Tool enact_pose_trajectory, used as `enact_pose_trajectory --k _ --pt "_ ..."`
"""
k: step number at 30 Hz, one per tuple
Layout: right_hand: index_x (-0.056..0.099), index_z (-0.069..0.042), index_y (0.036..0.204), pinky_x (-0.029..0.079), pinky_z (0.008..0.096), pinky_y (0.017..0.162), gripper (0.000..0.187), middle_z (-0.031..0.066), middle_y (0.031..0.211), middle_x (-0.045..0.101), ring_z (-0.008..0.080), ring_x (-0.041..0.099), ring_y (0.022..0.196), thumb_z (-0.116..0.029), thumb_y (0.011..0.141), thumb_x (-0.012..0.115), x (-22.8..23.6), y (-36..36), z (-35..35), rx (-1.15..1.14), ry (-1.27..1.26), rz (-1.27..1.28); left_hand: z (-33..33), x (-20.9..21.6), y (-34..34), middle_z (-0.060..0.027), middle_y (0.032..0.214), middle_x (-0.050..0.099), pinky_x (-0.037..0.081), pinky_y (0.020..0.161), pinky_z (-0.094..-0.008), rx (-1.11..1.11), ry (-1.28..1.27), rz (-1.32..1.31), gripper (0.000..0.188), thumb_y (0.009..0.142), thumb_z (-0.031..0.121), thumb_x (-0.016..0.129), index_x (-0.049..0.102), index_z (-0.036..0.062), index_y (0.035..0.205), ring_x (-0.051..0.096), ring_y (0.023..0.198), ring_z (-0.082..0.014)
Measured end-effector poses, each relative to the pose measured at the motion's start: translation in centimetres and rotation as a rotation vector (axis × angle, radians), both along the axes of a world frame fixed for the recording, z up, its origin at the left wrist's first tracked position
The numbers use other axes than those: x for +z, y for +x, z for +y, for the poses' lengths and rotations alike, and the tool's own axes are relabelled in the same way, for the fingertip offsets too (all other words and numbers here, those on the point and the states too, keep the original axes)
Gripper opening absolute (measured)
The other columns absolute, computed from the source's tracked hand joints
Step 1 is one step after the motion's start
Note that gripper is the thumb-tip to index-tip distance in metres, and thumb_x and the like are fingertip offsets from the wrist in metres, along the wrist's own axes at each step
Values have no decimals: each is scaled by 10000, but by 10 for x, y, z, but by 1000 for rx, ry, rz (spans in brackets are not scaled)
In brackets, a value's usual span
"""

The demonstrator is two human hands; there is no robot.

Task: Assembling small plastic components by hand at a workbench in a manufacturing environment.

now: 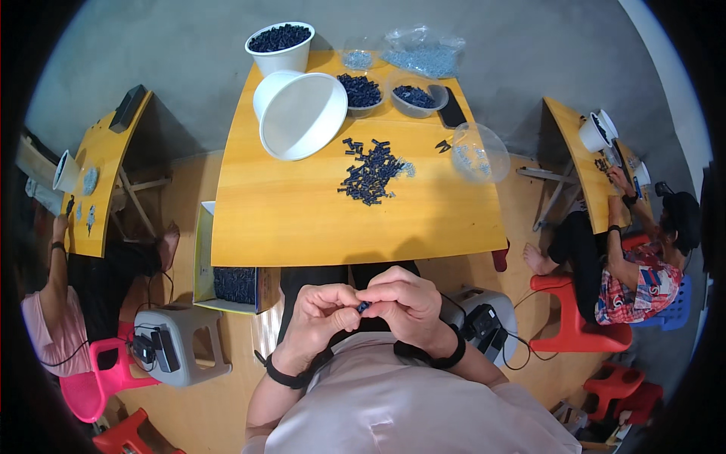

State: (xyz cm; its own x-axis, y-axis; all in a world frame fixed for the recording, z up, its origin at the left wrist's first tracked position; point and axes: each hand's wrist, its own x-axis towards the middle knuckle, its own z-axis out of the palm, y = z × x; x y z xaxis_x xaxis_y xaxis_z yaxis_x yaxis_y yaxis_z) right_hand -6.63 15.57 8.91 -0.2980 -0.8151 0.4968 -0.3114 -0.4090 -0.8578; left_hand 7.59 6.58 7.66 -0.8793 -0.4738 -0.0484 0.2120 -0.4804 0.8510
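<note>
Close to my body, below the table's near edge, both hands meet around one small dark plastic piece [363, 307]. My left hand [325, 312] pinches it from the left with thumb and forefinger. My right hand [407, 304] grips its other side, fingers curled, so most of the piece is hidden. Beyond them on the yellow table [302, 227] lies a loose pile of small dark plastic pieces [369, 175]. Some tiny pale bits [407, 169] are scattered at the pile's right side.
A white tub [306, 117] lies tipped behind the pile; another tub [278, 47], full of dark pieces, stands behind. Clear bowls [414, 97], a bag [423, 53], a phone [452, 110] and small black snips [443, 145] lie around. An open box [234, 286] sits below left. People work at both sides.
</note>
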Motion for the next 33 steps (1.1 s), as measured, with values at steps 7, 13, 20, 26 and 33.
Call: enact_pose_trajectory --k 7,13,20,26,33 --pt "633 2 926 465 240 548 155 95 794 577 151 580 615 69 804 563 -1 -4 -7 -24 1 17 0 -7 -8 -40 791 600 422 582 -188 87 16 44 81 795 39 653 594 -16 796 502 627 -59" --pt "635 -13 921 468 255 544 203 83 796 578 172 577 629 91 765 557 -5 -4 -12 -19 3 110 -2 -8 -8 -65 866 619 440 677 -213 111 -86 -4 93 756 -59 637 607 -26 837 546 748 -94" --pt "636 -37 994 484 288 590 320 99 830 590 233 584 683 78 696 609 -8 9 -19 -10 109 198 -9 -4 23 -82 843 626 451 707 -245 248 -88 -188 90 724 -13 655 617 -17 806 570 750 -120" --pt "597 -47 880 485 322 614 198 116 786 592 276 599 706 7 695 642 -32 -19 -28 -228 284 291 -51 -48 101 5 580 507 385 596 -212 617 -153 -549 165 773 119 594 514 61 641 458 535 -77" --pt "600 -17 859 434 297 540 159 118 714 558 239 558 613 24 706 613 -44 -59 -28 -370 472 281 -105 -144 160 -95 933 609 417 787 -262 797 -207 -970 311 835 188 577 571 -51 1034 557 865 -159"
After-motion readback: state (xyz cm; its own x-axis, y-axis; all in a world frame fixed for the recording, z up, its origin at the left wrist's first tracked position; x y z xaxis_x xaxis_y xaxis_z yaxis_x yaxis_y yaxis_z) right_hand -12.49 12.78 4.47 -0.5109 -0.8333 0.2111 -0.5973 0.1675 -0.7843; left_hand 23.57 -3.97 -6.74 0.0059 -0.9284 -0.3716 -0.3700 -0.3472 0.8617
